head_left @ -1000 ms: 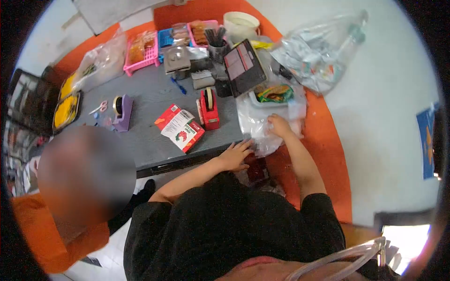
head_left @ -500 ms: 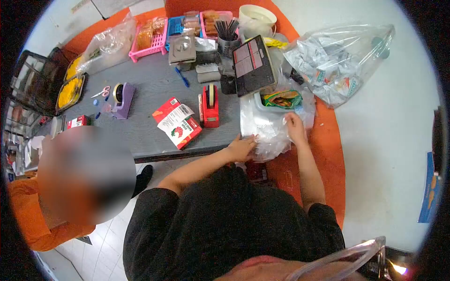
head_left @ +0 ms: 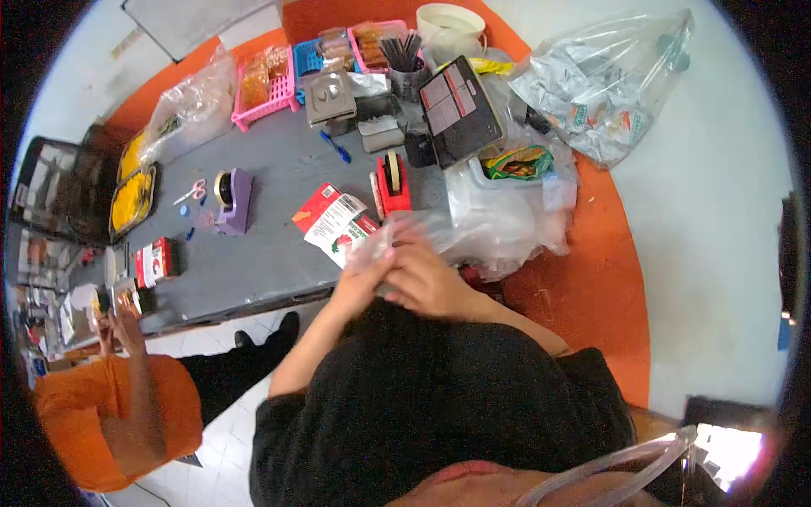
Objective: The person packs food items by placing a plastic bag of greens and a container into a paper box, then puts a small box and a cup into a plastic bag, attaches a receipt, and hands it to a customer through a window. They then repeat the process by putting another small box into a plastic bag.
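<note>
A clear plastic bag (head_left: 390, 235) is up in front of my chest, at the table's front edge. My left hand (head_left: 361, 286) is closed on its near side. My right hand (head_left: 429, 280) meets the left one, its curled fingers also on the thin plastic; the fingertips are partly hidden. Just behind the bag lies a red and white box (head_left: 338, 221), partly covered by it. A red tape dispenser (head_left: 394, 190) stands beyond my hands. To the right is a pile of clear plastic bags (head_left: 498, 221).
A tablet (head_left: 460, 110) leans near a green packet (head_left: 517, 163) in a tub. At left are a purple tape dispenser (head_left: 236, 201), scissors (head_left: 193, 193) and yellow food trays (head_left: 133, 201). A co-worker in an orange shirt (head_left: 127, 406) works at the left end. A big bag (head_left: 604, 101) sits back right.
Both hands have come from the plastic bag pile at the right to the front of my chest, now with a clear bag between them. The view has shifted slightly.
</note>
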Tool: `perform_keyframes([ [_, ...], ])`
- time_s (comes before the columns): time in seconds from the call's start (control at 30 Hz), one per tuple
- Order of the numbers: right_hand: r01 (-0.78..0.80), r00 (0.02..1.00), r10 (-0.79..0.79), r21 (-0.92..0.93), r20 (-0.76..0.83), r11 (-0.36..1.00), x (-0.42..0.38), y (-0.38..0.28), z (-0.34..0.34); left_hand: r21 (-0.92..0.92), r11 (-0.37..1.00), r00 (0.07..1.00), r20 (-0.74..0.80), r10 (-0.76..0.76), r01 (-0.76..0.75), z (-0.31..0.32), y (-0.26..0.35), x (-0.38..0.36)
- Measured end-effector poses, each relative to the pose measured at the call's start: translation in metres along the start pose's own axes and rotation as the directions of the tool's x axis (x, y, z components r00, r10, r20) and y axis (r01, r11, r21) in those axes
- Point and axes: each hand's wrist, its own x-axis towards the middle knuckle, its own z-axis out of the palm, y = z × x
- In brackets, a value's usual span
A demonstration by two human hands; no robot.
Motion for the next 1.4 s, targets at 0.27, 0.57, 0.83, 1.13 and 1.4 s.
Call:
perform_keyframes([
  [0.27,-0.319,0.948,0.311,-0.271,-0.073,0.908,0.047,-0.029,0.025,0.819,0.463,0.940,0.318,0.126,-0.339,-0.062,0.084,-0.071],
  [0.57,-0.749,0.593,0.118,0.491,0.797,0.446,0.032,0.036,0.023,0.885,0.433,0.784,-0.145,0.603,-0.169,-0.169,0.052,-0.132],
  [0.83,-0.786,0.582,0.784,0.399,0.216,0.473,0.023,0.142,0.041,0.619,0.785,0.722,-0.553,0.416,0.022,-0.184,0.010,-0.106],
  [1.13,-0.685,0.517,0.837,-0.673,-0.180,0.279,0.071,0.266,0.061,0.638,0.766,0.849,-0.445,0.284,0.079,-0.193,0.019,-0.056],
  [1.4,-0.703,0.445,0.881,-0.672,-0.161,0.232,0.066,0.290,0.065,0.704,0.695,0.869,-0.428,0.250,0.146,-0.194,0.019,-0.028],
])
